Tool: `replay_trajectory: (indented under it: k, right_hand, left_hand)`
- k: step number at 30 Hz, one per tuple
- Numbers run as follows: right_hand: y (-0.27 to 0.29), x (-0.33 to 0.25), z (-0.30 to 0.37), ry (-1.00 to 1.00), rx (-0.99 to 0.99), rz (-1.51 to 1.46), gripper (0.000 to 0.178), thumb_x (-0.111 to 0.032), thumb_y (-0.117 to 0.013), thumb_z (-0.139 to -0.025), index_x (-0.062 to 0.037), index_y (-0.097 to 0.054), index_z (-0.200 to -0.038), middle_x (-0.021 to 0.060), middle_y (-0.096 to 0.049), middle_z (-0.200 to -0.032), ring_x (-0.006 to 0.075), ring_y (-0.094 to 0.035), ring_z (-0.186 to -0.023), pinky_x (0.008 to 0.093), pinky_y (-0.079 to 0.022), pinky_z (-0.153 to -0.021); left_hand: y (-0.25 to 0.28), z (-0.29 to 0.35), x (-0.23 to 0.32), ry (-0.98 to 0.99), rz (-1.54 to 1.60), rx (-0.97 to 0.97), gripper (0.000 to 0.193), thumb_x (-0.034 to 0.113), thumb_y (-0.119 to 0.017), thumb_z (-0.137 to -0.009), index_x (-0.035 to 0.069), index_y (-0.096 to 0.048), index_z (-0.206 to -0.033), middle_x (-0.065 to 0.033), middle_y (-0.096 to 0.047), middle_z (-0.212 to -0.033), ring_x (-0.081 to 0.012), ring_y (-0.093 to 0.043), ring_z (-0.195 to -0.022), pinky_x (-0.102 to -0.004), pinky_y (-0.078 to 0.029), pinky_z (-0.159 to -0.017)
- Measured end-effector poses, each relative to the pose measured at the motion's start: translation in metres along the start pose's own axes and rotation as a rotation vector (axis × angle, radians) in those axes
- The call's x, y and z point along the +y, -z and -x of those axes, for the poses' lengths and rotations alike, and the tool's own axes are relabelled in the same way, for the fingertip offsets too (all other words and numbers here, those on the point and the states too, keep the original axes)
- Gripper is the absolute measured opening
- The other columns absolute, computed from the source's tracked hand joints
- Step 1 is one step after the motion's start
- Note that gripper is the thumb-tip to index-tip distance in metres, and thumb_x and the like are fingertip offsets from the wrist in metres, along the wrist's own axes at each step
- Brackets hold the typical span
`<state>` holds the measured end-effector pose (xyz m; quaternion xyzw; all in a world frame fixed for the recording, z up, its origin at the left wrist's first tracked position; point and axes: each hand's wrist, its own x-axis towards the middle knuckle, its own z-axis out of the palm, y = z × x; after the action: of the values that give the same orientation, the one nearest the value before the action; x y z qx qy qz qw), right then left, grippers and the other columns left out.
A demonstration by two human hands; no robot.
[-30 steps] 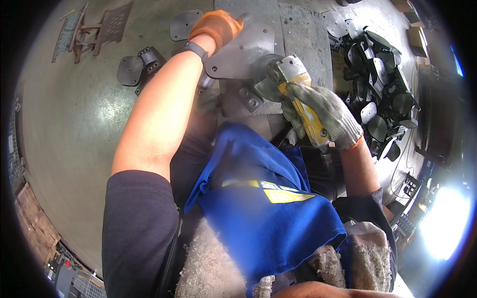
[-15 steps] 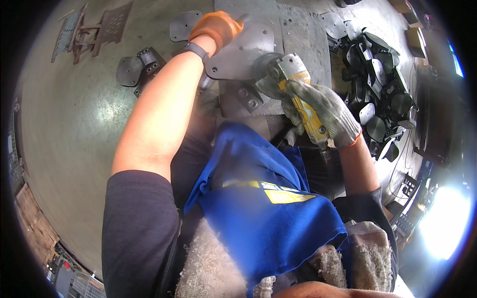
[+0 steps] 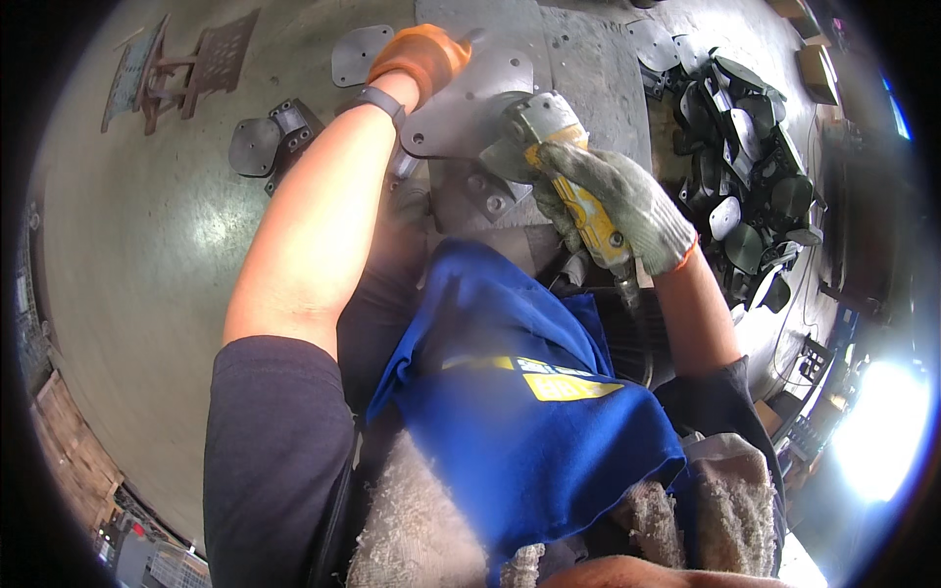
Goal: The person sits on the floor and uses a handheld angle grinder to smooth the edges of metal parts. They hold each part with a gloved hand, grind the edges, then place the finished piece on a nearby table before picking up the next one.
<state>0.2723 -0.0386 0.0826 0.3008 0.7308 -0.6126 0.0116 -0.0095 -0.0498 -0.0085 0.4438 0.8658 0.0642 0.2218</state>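
My left hand (image 3: 420, 61), in an orange glove, is closed at the far left end of a flat grey metal plate (image 3: 480, 93) with several drilled holes. Its fingertips are partly hidden. My right hand (image 3: 627, 201), in a whitish knit glove, wraps round a yellow angle grinder (image 3: 588, 211) with a silver head. The grinder's disc lies at the plate's right edge; whether it touches is not plain. Under the plate sits a dark metal block (image 3: 480, 191) with round holes.
To the right lies a heap of dark metal brackets (image 3: 745, 147) with rounded plates. On the left floor stand another bracket (image 3: 257, 147) and, farther off, a brown perforated stand (image 3: 218, 54). A loose holed plate (image 3: 358, 54) lies beyond my left hand. A blue cloth (image 3: 529, 392) covers my lap.
My right hand has moved the grinder a little left and toward the far side, over the plate's edge. My left hand and the plate have shifted slightly left in view.
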Motion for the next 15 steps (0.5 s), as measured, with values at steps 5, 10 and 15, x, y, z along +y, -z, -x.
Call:
replay_trajectory:
  k: [5, 10, 15]
  right_hand:
    - [-0.001, -0.001, 0.012, -0.213, 0.093, -0.162, 0.054, -0.053, -0.068, -0.096, 0.0003, -0.069, -0.108, 0.0051, -0.068, -0.081, 0.0116, -0.064, -0.061, 0.0239, -0.051, -0.054]
    - [0.007, 0.031, 0.059, -0.472, 0.240, -0.371, 0.044, -0.040, -0.071, -0.097, -0.0005, -0.064, -0.116, 0.0077, -0.071, -0.088, 0.0141, -0.066, -0.063, 0.0260, -0.054, -0.055]
    - [-0.009, 0.052, 0.087, -0.381, 0.291, -0.595, 0.036, -0.031, -0.070, -0.098, -0.0009, -0.064, -0.116, 0.0077, -0.071, -0.087, 0.0142, -0.067, -0.065, 0.0271, -0.054, -0.056]
  left_hand:
    - [0.000, -0.003, 0.005, 0.016, 0.025, -0.059, 0.052, 0.048, -0.047, -0.099, 0.009, -0.073, -0.121, -0.0158, -0.071, -0.126, -0.0375, -0.066, -0.116, -0.0476, -0.051, -0.099]
    - [-0.016, -0.019, -0.002, 0.068, 0.020, -0.043, 0.052, 0.047, -0.046, -0.099, 0.011, -0.071, -0.127, -0.0155, -0.067, -0.134, -0.0380, -0.063, -0.122, -0.0469, -0.050, -0.103]
    - [-0.025, -0.005, -0.014, 0.216, 0.108, 0.058, 0.068, 0.061, -0.041, -0.099, 0.006, -0.069, -0.128, -0.0209, -0.063, -0.137, -0.0398, -0.059, -0.128, -0.0464, -0.047, -0.108]
